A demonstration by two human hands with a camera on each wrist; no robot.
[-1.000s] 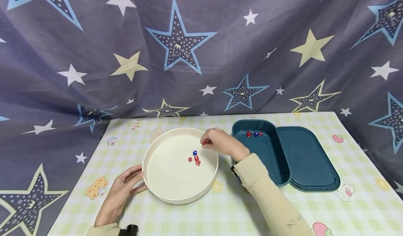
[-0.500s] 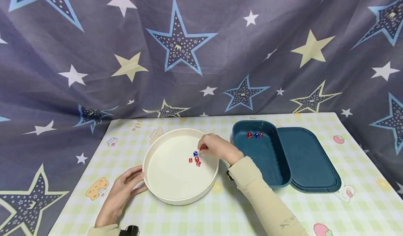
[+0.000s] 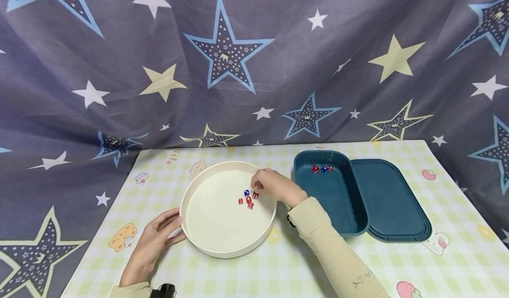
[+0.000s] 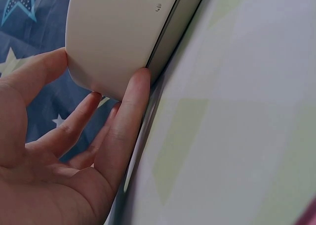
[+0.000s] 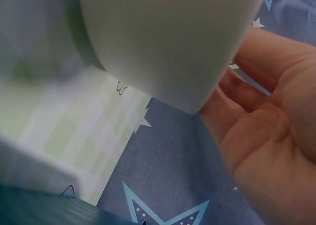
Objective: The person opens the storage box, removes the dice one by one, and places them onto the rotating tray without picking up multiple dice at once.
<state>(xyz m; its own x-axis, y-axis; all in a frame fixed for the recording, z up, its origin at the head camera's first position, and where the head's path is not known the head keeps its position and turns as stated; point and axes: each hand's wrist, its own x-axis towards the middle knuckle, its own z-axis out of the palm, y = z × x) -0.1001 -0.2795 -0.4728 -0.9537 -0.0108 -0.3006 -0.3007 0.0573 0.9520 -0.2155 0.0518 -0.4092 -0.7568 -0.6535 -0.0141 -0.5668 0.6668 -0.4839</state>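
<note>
In the head view a round cream tray (image 3: 216,231) with a raised rim holds several small dice right of its middle. A blue die (image 3: 246,193) sits among red ones, including a red die (image 3: 240,201) a little apart on the left. My right hand (image 3: 274,185) reaches over the tray's right rim, fingers bent downward just above another red die (image 3: 255,195) resting on the tray. In the right wrist view its fingertips are hidden behind the tray wall. My left hand (image 3: 153,240) touches the tray's left outer wall with extended fingers (image 4: 123,121), spread between rim and base.
Right of the tray stands a dark teal box (image 3: 334,201) with a blue die (image 3: 324,169) and two red dice at its far end. Its flat lid (image 3: 391,201) lies against its right side. A checkered cloth (image 3: 302,271) covers the table; a starry curtain (image 3: 254,68) hangs behind.
My right hand has moved slightly left and let go of a red die, which now rests on the tray beside the others. My left hand stays at the tray's wall.
</note>
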